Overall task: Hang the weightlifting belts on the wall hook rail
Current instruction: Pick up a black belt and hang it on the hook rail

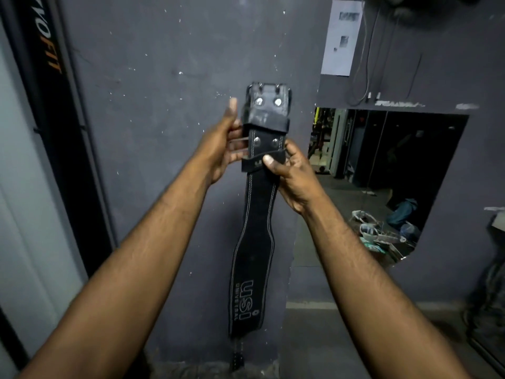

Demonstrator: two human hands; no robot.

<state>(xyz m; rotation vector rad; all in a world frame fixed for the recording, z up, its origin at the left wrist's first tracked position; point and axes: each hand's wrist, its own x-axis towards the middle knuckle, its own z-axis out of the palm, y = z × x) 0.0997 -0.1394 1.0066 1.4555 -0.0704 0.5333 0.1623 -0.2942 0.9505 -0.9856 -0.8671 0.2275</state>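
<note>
While holding belt point(257, 214) upright at the wall point(164, 77), clasping its edge with left grip point(222, 149), pinching its loop point(255, 163) with right grip point(289, 173).

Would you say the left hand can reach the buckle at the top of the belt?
Probably yes: the left hand holds the belt just below the buckle, with nothing between.
</note>
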